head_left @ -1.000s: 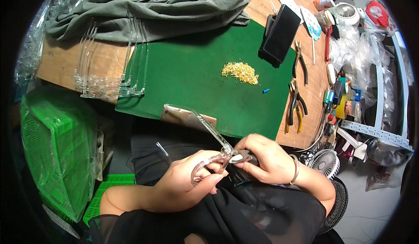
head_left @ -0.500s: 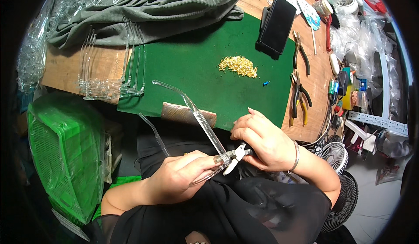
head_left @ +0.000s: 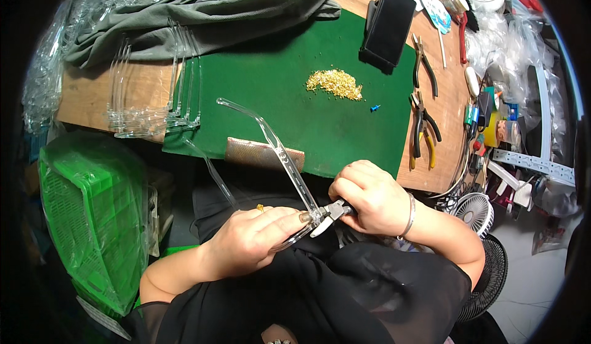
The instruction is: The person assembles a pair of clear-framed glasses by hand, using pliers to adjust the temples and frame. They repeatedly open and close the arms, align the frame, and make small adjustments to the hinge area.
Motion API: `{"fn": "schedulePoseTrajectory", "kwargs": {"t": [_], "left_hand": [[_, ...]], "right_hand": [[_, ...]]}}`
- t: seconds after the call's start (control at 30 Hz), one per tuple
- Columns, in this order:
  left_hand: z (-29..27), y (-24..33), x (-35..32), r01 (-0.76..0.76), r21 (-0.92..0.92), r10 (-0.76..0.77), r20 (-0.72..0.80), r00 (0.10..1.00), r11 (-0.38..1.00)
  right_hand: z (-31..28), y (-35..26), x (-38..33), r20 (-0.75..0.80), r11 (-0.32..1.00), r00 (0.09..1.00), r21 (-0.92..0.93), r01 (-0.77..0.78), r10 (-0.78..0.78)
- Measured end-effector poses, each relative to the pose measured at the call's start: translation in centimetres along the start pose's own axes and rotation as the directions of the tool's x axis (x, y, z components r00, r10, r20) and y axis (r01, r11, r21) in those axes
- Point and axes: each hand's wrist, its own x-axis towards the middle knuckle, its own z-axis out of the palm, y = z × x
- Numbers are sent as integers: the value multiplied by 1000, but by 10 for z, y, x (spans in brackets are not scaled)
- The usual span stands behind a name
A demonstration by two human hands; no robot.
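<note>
Gently: a light, slick glasses frame (head_left: 288, 162)

From my remote seat, just off the near edge of the bench (head_left: 86, 101), the fingers of my left hand (head_left: 249, 236) pinch the frame's front by the hinge; those of my right hand (head_left: 372, 202) wrap pliers (head_left: 335, 210) set at that corner. I judge the clear plastic stiff yet brittle along its thin arms: best gripped at the front corner. Beyond, gold bits (head_left: 335, 84) lie mid-mat (head_left: 369, 135).

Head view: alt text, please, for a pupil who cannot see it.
The left hand holds a clear glasses frame while the right hand holds a metal tool to it. Beyond, small gold pieces lie heaped on a green mat.
</note>
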Motion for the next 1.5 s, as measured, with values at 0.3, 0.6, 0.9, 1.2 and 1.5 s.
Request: {"fn": "schedulePoseTrajectory", "kwargs": {"t": [0.3, 0.6, 0.9, 1.2, 1.5], "left_hand": [[3, -2, -5, 105, -158, -108, -9, 994, 982], [-28, 23, 6, 417, -899, -329, 356, 875, 135], [-37, 25, 7, 319, -903, -352, 410, 841, -289], [-39, 18, 7, 273, -882, -362, 416, 834, -385], [-35, 26, 11, 436, -840, -486, 249, 838, 322]], "right_hand": [[-4, -9, -1, 57, 989, 992, 87, -119, 114], [14, 33, 9, -75, 791, 915, 533, -299, 396], [6, 24, 5, 70, 720, 913, 591, -363, 403], [29, 32, 8, -87, 649, 835, 675, -352, 543], [31, 36, 23, -270, 951, 912, 78, -300, 310]]}}
